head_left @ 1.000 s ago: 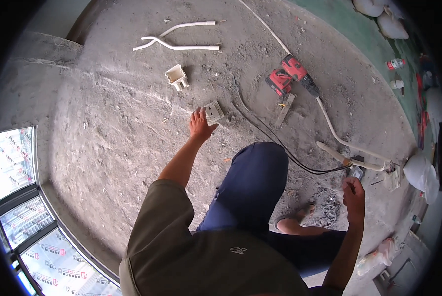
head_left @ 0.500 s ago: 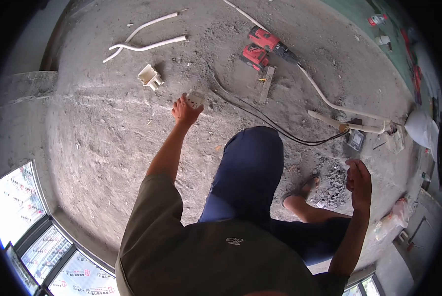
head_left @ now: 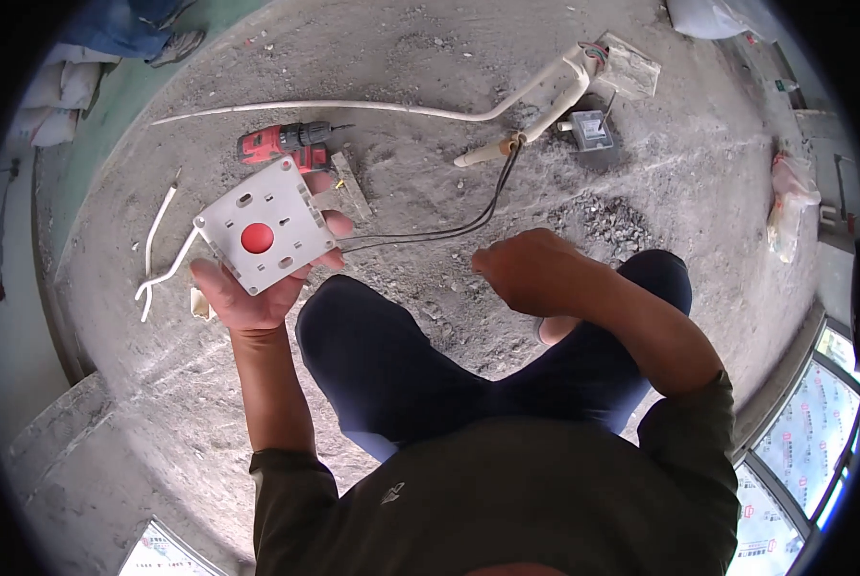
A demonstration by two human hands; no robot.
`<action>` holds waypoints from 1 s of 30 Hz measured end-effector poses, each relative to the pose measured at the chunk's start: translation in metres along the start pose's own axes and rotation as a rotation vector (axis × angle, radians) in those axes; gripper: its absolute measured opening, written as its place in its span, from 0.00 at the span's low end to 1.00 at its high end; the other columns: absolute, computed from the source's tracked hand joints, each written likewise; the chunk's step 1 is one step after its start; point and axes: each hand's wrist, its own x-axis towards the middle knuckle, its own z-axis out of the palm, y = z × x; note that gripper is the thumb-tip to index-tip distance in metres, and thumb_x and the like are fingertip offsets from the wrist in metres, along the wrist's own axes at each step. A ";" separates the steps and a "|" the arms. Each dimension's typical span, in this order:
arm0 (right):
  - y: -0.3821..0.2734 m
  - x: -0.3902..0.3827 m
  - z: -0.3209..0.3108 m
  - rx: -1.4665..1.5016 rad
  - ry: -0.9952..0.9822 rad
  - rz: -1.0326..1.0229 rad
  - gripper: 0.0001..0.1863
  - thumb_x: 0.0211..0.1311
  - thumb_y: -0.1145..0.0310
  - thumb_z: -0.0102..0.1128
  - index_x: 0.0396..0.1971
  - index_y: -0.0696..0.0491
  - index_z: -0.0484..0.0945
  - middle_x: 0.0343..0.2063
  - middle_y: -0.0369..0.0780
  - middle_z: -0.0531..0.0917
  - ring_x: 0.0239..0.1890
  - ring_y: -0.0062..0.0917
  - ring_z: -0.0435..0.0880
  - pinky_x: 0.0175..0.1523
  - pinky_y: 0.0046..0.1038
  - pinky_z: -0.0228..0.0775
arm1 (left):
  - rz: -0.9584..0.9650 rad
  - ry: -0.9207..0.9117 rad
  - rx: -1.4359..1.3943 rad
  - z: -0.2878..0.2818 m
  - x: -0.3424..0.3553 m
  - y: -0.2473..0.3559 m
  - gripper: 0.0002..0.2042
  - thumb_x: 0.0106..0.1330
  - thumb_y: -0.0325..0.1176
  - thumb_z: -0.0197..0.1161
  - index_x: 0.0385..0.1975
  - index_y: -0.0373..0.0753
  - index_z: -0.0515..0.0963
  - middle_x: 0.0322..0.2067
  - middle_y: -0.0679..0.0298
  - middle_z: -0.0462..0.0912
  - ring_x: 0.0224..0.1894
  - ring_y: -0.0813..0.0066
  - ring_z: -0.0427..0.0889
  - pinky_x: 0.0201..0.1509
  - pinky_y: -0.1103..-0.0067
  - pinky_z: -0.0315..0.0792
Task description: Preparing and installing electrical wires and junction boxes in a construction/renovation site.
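Your left hand [head_left: 257, 288] grips the white cover plate [head_left: 265, 227] at nine o'clock; your right hand [head_left: 526, 271] is fisted, contents unclear. Inspecting stage, probably; orient it next.

— Where's everything lying around you?
— The plate [head_left: 265, 238] rests in your left hand [head_left: 257, 288], in front of your knee [head_left: 353, 326]. The drill [head_left: 286, 144] lies on the floor [head_left: 430, 173] beyond it; the junction box [head_left: 591, 130] is far right.
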 end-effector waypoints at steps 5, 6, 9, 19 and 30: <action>0.012 0.003 0.018 -0.166 -0.311 -0.348 0.08 0.51 0.72 0.53 0.28 0.56 0.82 0.29 0.44 0.83 0.34 0.38 0.83 0.36 0.40 0.74 | -0.226 0.110 0.374 0.049 0.046 -0.038 0.42 0.51 0.60 0.64 0.57 0.33 0.63 0.48 0.39 0.73 0.43 0.46 0.80 0.40 0.59 0.78; 0.016 0.000 0.021 -0.135 -0.320 -0.375 0.08 0.51 0.72 0.53 0.28 0.56 0.82 0.29 0.44 0.83 0.34 0.38 0.83 0.36 0.40 0.74 | -0.252 0.135 0.396 0.052 0.054 -0.047 0.42 0.51 0.60 0.64 0.57 0.33 0.63 0.48 0.39 0.73 0.43 0.46 0.80 0.40 0.59 0.78; 0.028 -0.016 0.024 -0.076 -0.399 -0.500 0.09 0.51 0.69 0.54 0.26 0.53 0.83 0.30 0.44 0.84 0.33 0.37 0.83 0.31 0.36 0.74 | -0.307 0.250 0.502 0.055 0.085 -0.063 0.35 0.60 0.55 0.58 0.57 0.33 0.62 0.44 0.43 0.77 0.42 0.52 0.81 0.47 0.63 0.75; 0.045 -0.069 0.027 0.180 -0.847 -0.367 0.09 0.48 0.73 0.57 0.31 0.52 0.83 0.33 0.41 0.84 0.38 0.33 0.83 0.39 0.33 0.74 | -0.608 0.632 0.881 0.102 0.122 -0.125 0.22 0.64 0.42 0.61 0.53 0.40 0.66 0.35 0.65 0.77 0.34 0.78 0.78 0.38 0.81 0.72; 0.047 -0.087 0.046 0.422 -0.691 -0.185 0.10 0.49 0.72 0.56 0.32 0.57 0.82 0.33 0.44 0.84 0.37 0.36 0.84 0.37 0.33 0.76 | -0.869 0.889 1.034 0.104 0.070 -0.187 0.18 0.64 0.35 0.58 0.51 0.36 0.67 0.38 0.63 0.76 0.37 0.77 0.78 0.42 0.78 0.75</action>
